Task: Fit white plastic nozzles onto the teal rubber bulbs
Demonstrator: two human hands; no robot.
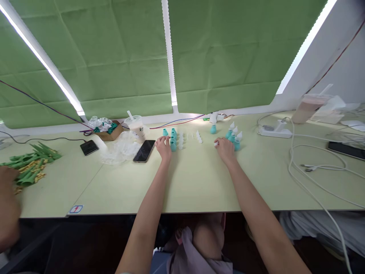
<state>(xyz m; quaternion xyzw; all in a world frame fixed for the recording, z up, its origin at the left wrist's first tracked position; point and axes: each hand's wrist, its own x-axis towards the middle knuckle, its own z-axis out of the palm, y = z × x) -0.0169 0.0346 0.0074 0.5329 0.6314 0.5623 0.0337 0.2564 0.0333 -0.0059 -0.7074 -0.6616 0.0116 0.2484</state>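
Observation:
My left hand (163, 147) is at the left group of teal bottle-like pieces (173, 144), its fingers bent around or against something too small to make out. Small white pieces (181, 140) stand in a row just right of that group, and another white row (199, 137) lies farther right. My right hand (224, 148) pinches a small white piece (216, 143) between thumb and fingers. Beside it are several teal pieces with white pointed tips (238, 140), partly hidden by the hand. One teal piece without a tip (213, 129) stands behind.
A phone (144, 151), crumpled plastic (121, 148), a drink cup (137, 129) and a cardboard box (110, 133) are at left. Another person's hand (8, 182) is by green items (31, 167). A power strip (275, 131), white cables (293, 163) and a second cup (309, 108) are at right.

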